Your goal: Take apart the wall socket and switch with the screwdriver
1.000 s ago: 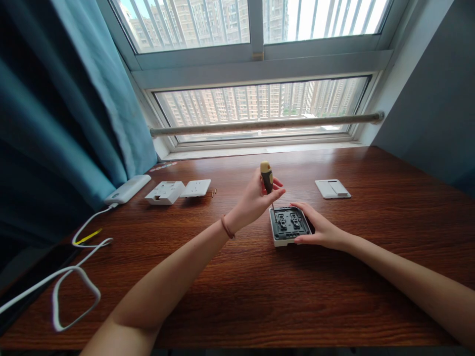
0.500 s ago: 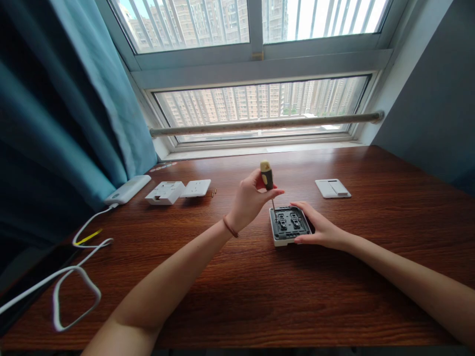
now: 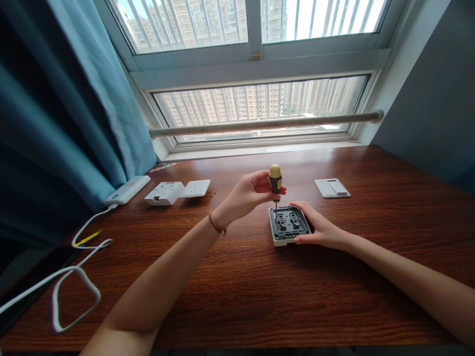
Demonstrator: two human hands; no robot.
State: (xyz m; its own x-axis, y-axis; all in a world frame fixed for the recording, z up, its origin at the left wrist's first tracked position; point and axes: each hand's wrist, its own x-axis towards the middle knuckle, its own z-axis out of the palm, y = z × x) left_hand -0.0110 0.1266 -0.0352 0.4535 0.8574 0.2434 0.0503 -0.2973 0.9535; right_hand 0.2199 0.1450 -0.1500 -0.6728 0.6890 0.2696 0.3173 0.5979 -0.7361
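Note:
My left hand [image 3: 256, 190] grips a screwdriver [image 3: 275, 179] by its black and yellow handle. The shaft points down, its tip at the left part of a wall switch [image 3: 288, 233]. This switch lies on the table with its dark inner frame showing, set on a white box; two rocker mechanisms stand in its middle. My right hand [image 3: 319, 228] holds the switch from the right, thumb at the near edge and fingers at the far corner. Whether the tip sits in a screw is too small to tell.
A white switch cover plate [image 3: 332, 188] lies at the back right. Left of centre are a white box [image 3: 164, 193], a white socket panel [image 3: 195, 188] and small brass-coloured screws [image 3: 213, 193]. Farther left lie a white power bank [image 3: 128, 190], its cable [image 3: 83, 277] and a yellow strip [image 3: 89, 238].
The screwdriver has tipped from a lean to nearly upright, its handle moving right. My left wrist has shifted left and turned. My right hand and the switch stay in place.

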